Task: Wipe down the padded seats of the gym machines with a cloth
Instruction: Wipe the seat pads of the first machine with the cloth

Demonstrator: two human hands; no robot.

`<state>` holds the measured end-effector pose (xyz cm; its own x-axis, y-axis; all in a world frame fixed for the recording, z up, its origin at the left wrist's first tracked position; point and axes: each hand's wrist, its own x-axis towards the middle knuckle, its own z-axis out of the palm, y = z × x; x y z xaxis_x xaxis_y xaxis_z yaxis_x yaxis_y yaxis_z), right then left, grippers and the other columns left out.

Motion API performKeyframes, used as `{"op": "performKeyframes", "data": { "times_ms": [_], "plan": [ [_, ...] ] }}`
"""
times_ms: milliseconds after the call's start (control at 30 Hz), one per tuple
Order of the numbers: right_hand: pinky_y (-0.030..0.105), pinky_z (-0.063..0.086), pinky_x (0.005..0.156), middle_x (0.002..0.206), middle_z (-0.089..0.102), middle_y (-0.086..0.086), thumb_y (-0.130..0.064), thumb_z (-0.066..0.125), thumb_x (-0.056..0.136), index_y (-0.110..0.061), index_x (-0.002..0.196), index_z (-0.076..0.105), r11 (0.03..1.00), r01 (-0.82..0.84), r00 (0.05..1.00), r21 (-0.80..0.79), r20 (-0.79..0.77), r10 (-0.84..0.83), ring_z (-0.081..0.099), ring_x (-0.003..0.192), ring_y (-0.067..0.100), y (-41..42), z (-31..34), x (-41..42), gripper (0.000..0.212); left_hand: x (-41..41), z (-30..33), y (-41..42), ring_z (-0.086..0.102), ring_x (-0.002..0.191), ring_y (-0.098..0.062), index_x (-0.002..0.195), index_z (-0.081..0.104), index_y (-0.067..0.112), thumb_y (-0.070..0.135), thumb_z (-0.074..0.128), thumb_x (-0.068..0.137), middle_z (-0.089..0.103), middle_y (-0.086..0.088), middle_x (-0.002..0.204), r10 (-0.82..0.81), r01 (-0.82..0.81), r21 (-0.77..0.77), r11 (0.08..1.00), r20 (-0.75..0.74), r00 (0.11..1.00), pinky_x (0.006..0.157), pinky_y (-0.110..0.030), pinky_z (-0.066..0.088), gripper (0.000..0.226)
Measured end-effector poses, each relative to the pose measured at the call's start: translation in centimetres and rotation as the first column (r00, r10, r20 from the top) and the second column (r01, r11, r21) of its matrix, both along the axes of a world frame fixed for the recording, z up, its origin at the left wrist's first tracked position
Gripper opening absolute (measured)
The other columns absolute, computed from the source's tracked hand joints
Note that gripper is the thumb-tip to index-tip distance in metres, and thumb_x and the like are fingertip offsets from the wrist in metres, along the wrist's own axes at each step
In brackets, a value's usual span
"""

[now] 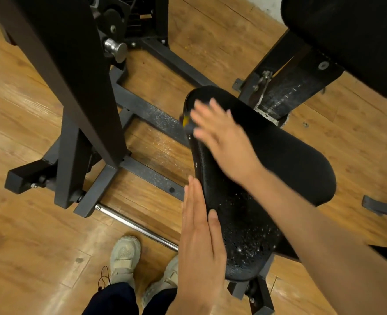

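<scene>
padded seat, black and beaded with droplets at its near end, runs from 5 o'clock up toward 12. right hand, blurred, fingers spread flat, presses a dark cloth with a yellow patch at the far edge. left hand, fingers straight, rests along the seat's 9 o'clock side, holding nothing.

A gym: black padded seat at centre, dark steel machine frame toward 10 o'clock, chrome bar low at 7 o'clock, wood-plank floor.
</scene>
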<state>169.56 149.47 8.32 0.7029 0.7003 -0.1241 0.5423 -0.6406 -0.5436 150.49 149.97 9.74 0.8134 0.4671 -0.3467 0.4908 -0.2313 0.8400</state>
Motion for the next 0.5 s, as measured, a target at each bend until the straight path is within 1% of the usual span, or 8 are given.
{"op": "performKeyframes", "data": {
  "times_ms": [67,133,200,267,333,367,433,500],
  "plan": [
    [0.041,0.004,0.124,0.159,0.030,-0.003,-0.024,0.043,0.105,-0.017,0.147,0.042,0.991,0.133,0.991,-0.009,-0.013,-0.133,0.012,0.151,0.015,2.3,-0.6,2.6,0.042,-0.1,0.2,0.1,-0.014,0.143,0.017,0.150,-0.012,0.045,0.041,0.017,0.107,-0.016,0.039,0.154,-0.004,0.004,-0.008,1.000,-0.008,1.000,0.115,-0.007,-0.009,0.053],
    [0.038,0.004,0.123,0.159,0.030,-0.001,-0.024,0.043,0.106,-0.016,0.148,0.042,0.986,0.164,0.986,0.016,0.000,-0.164,0.012,0.150,0.016,1.8,-0.7,1.1,0.043,-0.1,0.1,0.3,-0.012,0.143,0.018,0.150,-0.011,0.046,0.042,0.017,0.108,-0.015,0.040,0.153,-0.008,0.008,-0.012,1.000,0.010,1.000,0.115,-0.006,-0.008,0.051],
    [0.034,0.004,0.123,0.158,0.032,-0.001,-0.023,0.045,0.105,-0.015,0.147,0.043,0.992,0.116,0.993,0.040,0.013,-0.117,0.013,0.150,0.015,-1.6,0.3,-3.9,0.043,-0.2,0.0,0.3,-0.008,0.144,0.018,0.150,-0.007,0.047,0.045,0.018,0.106,-0.010,0.041,0.154,0.017,-0.016,-0.056,0.998,0.017,1.000,0.115,-0.005,-0.005,0.051],
    [0.032,0.005,0.124,0.158,0.032,-0.003,-0.026,0.044,0.104,-0.016,0.146,0.043,0.998,0.038,0.999,0.056,-0.031,-0.037,0.012,0.151,0.011,-5.0,1.8,-8.6,0.043,-0.4,0.1,0.3,-0.003,0.145,0.016,0.152,-0.001,0.046,0.048,0.019,0.104,-0.005,0.042,0.155,0.050,-0.048,-0.091,0.995,0.018,0.999,0.116,-0.006,-0.002,0.052],
    [0.030,0.006,0.124,0.158,0.031,-0.006,-0.030,0.044,0.104,-0.018,0.146,0.043,0.998,-0.035,0.997,0.045,-0.060,0.038,0.012,0.150,0.009,-6.0,2.0,-7.9,0.044,-0.8,0.4,0.2,0.001,0.146,0.015,0.153,0.004,0.046,0.047,0.019,0.105,-0.002,0.044,0.154,0.097,-0.094,-0.126,0.988,0.019,0.995,0.115,-0.005,0.002,0.050],
    [0.032,0.006,0.124,0.158,0.031,-0.005,-0.030,0.044,0.104,-0.017,0.146,0.043,0.999,-0.032,0.998,0.018,-0.050,0.033,0.013,0.150,0.009,-5.1,1.8,-5.9,0.044,-1.0,0.5,0.2,0.002,0.145,0.016,0.153,0.005,0.046,0.046,0.019,0.106,-0.001,0.046,0.153,0.111,-0.108,-0.150,0.983,0.011,0.994,0.114,-0.003,0.002,0.048],
    [0.039,0.006,0.124,0.158,0.030,-0.004,-0.027,0.044,0.105,-0.016,0.147,0.042,0.995,0.099,0.994,-0.027,-0.040,-0.100,0.012,0.150,0.012,-2.2,0.6,-1.2,0.043,-1.3,0.6,0.2,0.003,0.144,0.018,0.153,0.009,0.047,0.045,0.020,0.106,0.002,0.048,0.152,0.114,-0.112,-0.180,0.977,0.000,0.993,0.114,-0.002,0.003,0.048],
    [0.038,0.004,0.124,0.159,0.028,-0.004,-0.026,0.042,0.105,-0.017,0.148,0.040,0.967,0.252,0.966,-0.040,-0.055,-0.254,0.011,0.150,0.013,-0.3,0.1,0.8,0.043,-1.3,0.6,0.4,0.005,0.143,0.019,0.152,0.013,0.047,0.047,0.022,0.103,0.004,0.049,0.151,0.104,-0.102,-0.192,0.976,0.000,0.995,0.114,-0.003,0.004,0.050]
  ]
}}
